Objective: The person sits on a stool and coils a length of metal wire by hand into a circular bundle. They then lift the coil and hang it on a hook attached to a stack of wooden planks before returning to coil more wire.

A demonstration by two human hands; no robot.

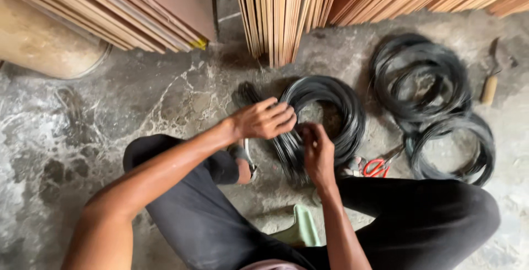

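Observation:
A coil of thin black wire lies on the grey stone floor in front of my knees. My left hand rests on the coil's left side, fingers curled over the strands. My right hand pinches the wire at the coil's lower left edge, just beside the left hand. A short bundle of wire ends sticks out up and left from under the left hand. My foot in a sandal sits below the left wrist.
Two more black wire coils lie to the right, with red-handled cutters between them and my knee. A wooden-handled tool lies far right. Stacked plywood sheets lean along the back; a pale drum stands at left.

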